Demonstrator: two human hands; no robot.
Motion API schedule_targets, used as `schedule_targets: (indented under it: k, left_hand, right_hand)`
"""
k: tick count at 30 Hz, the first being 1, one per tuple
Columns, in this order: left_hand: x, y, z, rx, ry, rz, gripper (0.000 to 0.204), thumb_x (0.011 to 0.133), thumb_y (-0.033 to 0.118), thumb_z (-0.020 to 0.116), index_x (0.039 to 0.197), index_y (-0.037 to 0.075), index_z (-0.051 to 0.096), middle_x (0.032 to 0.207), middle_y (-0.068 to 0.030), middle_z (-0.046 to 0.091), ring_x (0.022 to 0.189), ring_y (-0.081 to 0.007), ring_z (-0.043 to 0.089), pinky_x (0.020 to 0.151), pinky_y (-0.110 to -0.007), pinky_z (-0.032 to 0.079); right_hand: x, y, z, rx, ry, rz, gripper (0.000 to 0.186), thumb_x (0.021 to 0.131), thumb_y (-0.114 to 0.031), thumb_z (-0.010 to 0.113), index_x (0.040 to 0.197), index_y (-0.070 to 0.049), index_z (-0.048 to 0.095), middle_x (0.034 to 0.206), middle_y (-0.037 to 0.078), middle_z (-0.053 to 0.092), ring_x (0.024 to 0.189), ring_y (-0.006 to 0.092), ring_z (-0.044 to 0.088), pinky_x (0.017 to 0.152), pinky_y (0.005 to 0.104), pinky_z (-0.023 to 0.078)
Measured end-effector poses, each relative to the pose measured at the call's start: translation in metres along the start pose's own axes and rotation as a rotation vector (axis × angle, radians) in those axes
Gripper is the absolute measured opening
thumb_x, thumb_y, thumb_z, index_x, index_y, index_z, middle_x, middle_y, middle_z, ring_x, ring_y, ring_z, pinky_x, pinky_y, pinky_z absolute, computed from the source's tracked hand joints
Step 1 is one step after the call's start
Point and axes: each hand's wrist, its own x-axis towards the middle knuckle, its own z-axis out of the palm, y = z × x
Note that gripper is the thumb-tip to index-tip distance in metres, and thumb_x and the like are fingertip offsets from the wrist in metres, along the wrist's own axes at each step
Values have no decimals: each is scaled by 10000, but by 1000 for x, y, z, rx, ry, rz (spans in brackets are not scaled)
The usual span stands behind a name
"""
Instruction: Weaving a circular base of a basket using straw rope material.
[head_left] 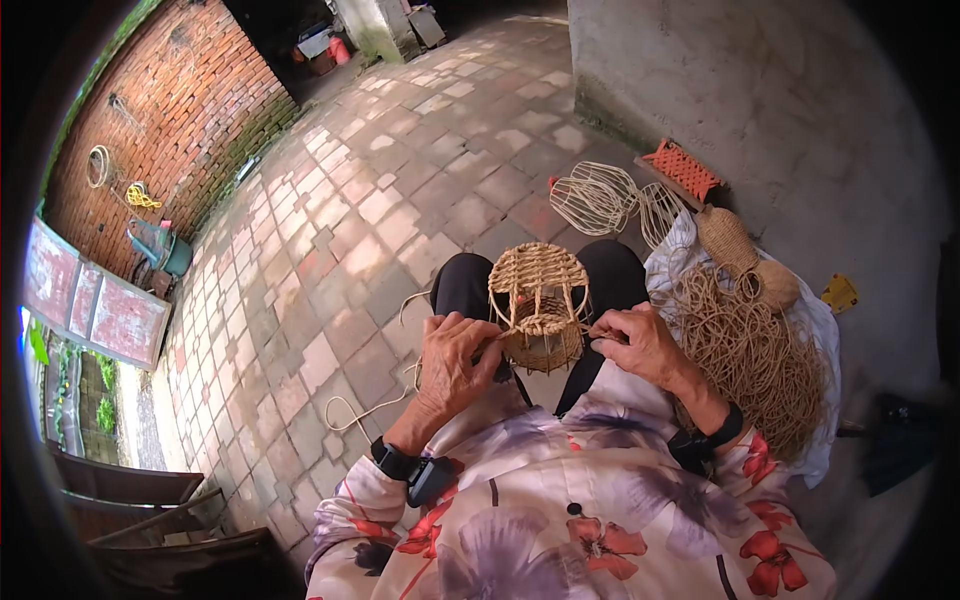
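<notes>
A half-woven straw-coloured basket point(538, 270) with an open side and bare upright stakes rests between my black-clad knees. My left hand point(455, 360) is at its left side, fingers pinched on a woven cord at the rim. At the right side my right hand point(640, 350) pinches the cord too, thumb and forefinger together. A loose pale cord point(348, 415) trails down to the paving on my left. A large tangled heap of straw cord point(750, 370) lies on white sacking point(820, 390) at my right.
Wire frames point(590, 200), woven gourd-shaped pieces point(725, 240) and an orange crate point(680, 168) sit by the concrete wall point(780, 100). Patterned paving point(300, 260) stretches toward a brick wall point(160, 110), with a teal bucket point(165, 255), a leaning panel point(95, 290) and dark boards point(130, 480) along the left.
</notes>
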Motion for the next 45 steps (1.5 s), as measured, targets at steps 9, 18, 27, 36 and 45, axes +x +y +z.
schedule_targets:
  k: [9,18,27,36,45]
  left_hand:
    - [-150,-192,-107,821,-15,-705,101,771,249,641,767,151,666,782,-84,677,824,-300,632,778,-455,434]
    - [-341,-250,-270,813,-331,-1293,387,719,275,690,1074,121,673,1046,-192,664,1007,-347,639,821,-467,512]
    - [-16,-28,-39,-489,-248,-480,244,935,214,603,1049,20,696,929,-74,706,811,-162,626,739,-307,491]
    - [-12,-64,-35,-227,-243,-378,237,905,241,609,913,18,689,728,-160,644,661,-281,628,630,-370,479]
    - [-91,-148,-97,570,-11,-578,214,846,172,629,1016,56,690,880,-176,700,805,-355,673,739,-431,521]
  right_hand:
    - [-6,-4,-17,89,-120,179,143,763,-159,722,865,-71,676,698,66,655,630,230,612,740,335,405]
    - [-8,3,-17,84,-123,135,139,769,-156,724,871,-73,677,704,66,664,668,224,647,749,332,416]
    - [-5,-2,-9,56,-89,45,115,792,-155,707,877,-79,689,659,21,620,630,163,576,804,303,378]
    - [-11,3,-22,29,-135,1,113,851,-152,654,916,-65,686,753,64,669,660,221,627,727,340,439]
    - [19,-24,-47,51,83,-42,127,820,23,598,926,-26,647,807,93,601,678,215,621,606,327,486]
